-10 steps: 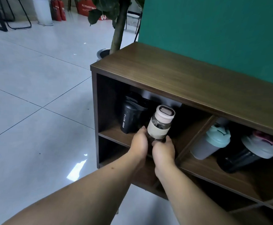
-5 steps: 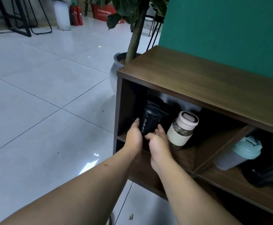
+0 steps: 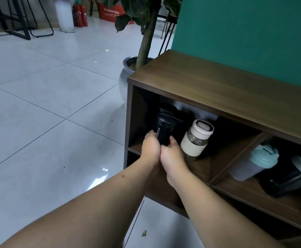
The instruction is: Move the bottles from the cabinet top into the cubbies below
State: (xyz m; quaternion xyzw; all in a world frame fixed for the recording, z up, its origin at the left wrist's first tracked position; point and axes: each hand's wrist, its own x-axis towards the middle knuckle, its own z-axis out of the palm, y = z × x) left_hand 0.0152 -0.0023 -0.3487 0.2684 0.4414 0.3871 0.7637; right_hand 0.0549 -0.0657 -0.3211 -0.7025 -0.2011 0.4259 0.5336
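Pale grey tiled floor (image 3: 39, 113) takes up most of the left side, pretty glossy, with a bright reflection patch near the bottom middle. There's a potted plant (image 3: 146, 24) with big dark leaves and a thin trunk, sitting in a round grey pot (image 3: 124, 76) that's tucked right against the furniture's left end. A teal wall (image 3: 253, 33) fills the upper right. Way at the back you can spot two red fire extinguishers (image 3: 80, 15) standing side by side, a white cylinder thing (image 3: 64, 14) just left of them, a red box (image 3: 111, 12) with white lettering, and some black metal frame legs (image 3: 21, 20) top left.
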